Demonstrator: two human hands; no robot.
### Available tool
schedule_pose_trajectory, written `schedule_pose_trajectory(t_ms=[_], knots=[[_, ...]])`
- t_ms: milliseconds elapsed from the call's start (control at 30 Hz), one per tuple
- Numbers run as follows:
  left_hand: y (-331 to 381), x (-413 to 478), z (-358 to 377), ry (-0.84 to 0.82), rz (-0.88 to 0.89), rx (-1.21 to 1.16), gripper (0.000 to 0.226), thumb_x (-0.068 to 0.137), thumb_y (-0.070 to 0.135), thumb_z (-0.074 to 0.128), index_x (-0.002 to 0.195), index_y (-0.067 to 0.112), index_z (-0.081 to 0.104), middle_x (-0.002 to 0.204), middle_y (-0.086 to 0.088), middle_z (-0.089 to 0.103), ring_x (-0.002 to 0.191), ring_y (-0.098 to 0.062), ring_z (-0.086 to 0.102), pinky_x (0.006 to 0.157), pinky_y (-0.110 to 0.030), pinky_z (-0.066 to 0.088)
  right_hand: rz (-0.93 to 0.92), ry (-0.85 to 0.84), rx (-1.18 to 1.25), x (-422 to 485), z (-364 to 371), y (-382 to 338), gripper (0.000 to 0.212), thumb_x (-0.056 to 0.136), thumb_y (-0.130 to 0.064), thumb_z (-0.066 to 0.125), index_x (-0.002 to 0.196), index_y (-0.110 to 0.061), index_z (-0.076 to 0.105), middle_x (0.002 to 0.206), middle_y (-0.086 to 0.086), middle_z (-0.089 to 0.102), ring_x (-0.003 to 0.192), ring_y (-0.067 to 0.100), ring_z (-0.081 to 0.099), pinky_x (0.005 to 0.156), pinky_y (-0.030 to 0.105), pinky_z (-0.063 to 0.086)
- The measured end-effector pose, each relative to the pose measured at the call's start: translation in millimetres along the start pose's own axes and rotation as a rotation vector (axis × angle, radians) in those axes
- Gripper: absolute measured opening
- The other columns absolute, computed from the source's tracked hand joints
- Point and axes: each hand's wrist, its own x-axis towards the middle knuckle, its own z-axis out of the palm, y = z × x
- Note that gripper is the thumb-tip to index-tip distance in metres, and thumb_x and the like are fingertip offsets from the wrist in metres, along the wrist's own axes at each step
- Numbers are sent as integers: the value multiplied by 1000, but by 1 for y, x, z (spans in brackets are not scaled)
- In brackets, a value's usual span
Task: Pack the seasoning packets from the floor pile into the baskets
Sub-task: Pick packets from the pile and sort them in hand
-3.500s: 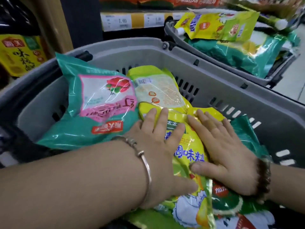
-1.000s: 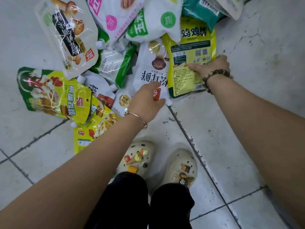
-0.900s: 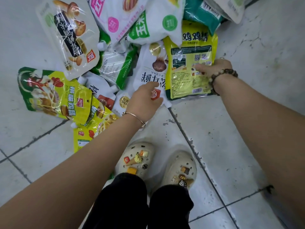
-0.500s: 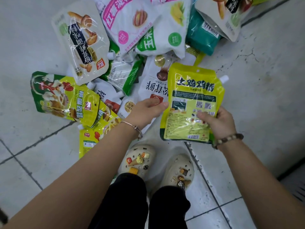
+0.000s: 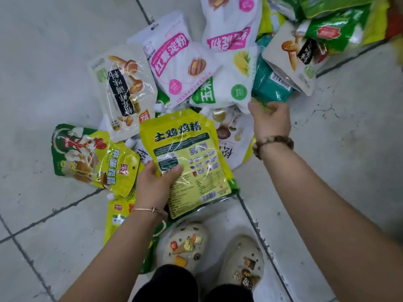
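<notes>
The seasoning packets lie in a loose pile on the tiled floor [image 5: 54, 51] in front of me. My left hand [image 5: 156, 185] grips the yellow chicken-essence packet [image 5: 187, 153] by its lower left edge, thumb on its face, lifted a little over the pile. My right hand [image 5: 272, 122] reaches into the pile just below a teal packet [image 5: 269, 83], with its fingers curled round the edge of a yellow-green packet [image 5: 260, 104] that is mostly hidden. No basket is in view.
Around them lie a mushroom packet [image 5: 122, 88], a pink-labelled white bag [image 5: 174, 59], a white corn bag [image 5: 229, 83] and a green-and-yellow chicken packet [image 5: 91, 155]. My two pale clogs [image 5: 187, 243] stand just behind the pile. Bare floor tiles extend left and right.
The yellow packet has passed from my right hand to my left hand. My right hand has moved forward into the pile and taken hold of a packet edge beneath the teal packet.
</notes>
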Motion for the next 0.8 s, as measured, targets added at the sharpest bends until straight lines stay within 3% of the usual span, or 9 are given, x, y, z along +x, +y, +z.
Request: schedule_pose_trajectory(t_ms=[167, 233, 333, 433, 533, 600, 667, 733, 800], knots=[[3, 13, -8, 25, 0, -52, 19, 77, 4, 71, 84, 19, 62, 67, 13, 69, 58, -1, 65, 46, -14, 48, 227, -116, -88, 52, 45, -40, 84, 73, -63, 63, 133, -8, 44, 129, 4, 53, 112, 21, 54, 77, 26, 36], [6, 17, -7, 33, 16, -43, 20, 77, 2, 71, 84, 20, 62, 71, 13, 69, 58, 1, 65, 48, -15, 50, 249, -197, -162, 59, 51, -47, 72, 76, -60, 62, 124, -8, 51, 111, 2, 60, 94, 15, 57, 70, 18, 38], [10, 20, -8, 32, 14, -31, 20, 78, 3, 71, 84, 20, 63, 76, 10, 69, 62, -4, 66, 51, -18, 52, 213, -269, -241, 58, 47, -52, 42, 84, -44, 60, 104, -7, 58, 75, 0, 56, 64, 13, 53, 44, 9, 38], [17, 18, -10, 41, -4, -8, 18, 79, 5, 71, 88, 19, 64, 82, 5, 70, 70, -12, 66, 57, -25, 54, 129, -185, -219, 45, 36, -39, 20, 84, -28, 59, 92, -10, 57, 98, 6, 61, 69, 15, 51, 61, 20, 42], [25, 9, -15, 33, -8, 28, 18, 80, 6, 71, 91, 18, 63, 83, 4, 69, 68, -10, 67, 58, -24, 55, 151, -94, -109, 12, 17, -18, 40, 84, -26, 62, 115, -3, 52, 118, 10, 57, 94, 24, 56, 74, 23, 38], [31, 1, -18, 25, 7, 67, 19, 79, 8, 72, 89, 20, 61, 79, 8, 67, 58, 1, 64, 50, -16, 51, 172, -74, -36, -10, 1, -2, 40, 84, -25, 62, 115, -4, 50, 111, 9, 55, 100, 22, 54, 79, 25, 36], [38, -10, -20, 19, 19, 107, 19, 79, 9, 72, 89, 20, 61, 78, 9, 66, 54, 5, 61, 48, -14, 49, 207, -35, 57, -30, -18, 8, 24, 84, -23, 63, 101, -11, 49, 98, 3, 52, 91, 19, 52, 77, 24, 37], [45, -23, -21, 4, 28, 156, 18, 79, 9, 72, 89, 19, 60, 78, 7, 66, 58, 0, 63, 53, -19, 52, 233, 23, 192, -47, -42, 15, 16, 84, -16, 62, 96, -14, 51, 91, -1, 55, 85, 16, 53, 73, 21, 39], [52, -38, -19, -16, 7, 189, 17, 79, 10, 73, 88, 18, 60, 82, 1, 67, 69, -14, 65, 65, -30, 54, 249, 67, 308, -63, -73, 23, 28, 84, -8, 62, 111, -11, 56, 97, -3, 57, 87, 13, 55, 70, 18, 42]])
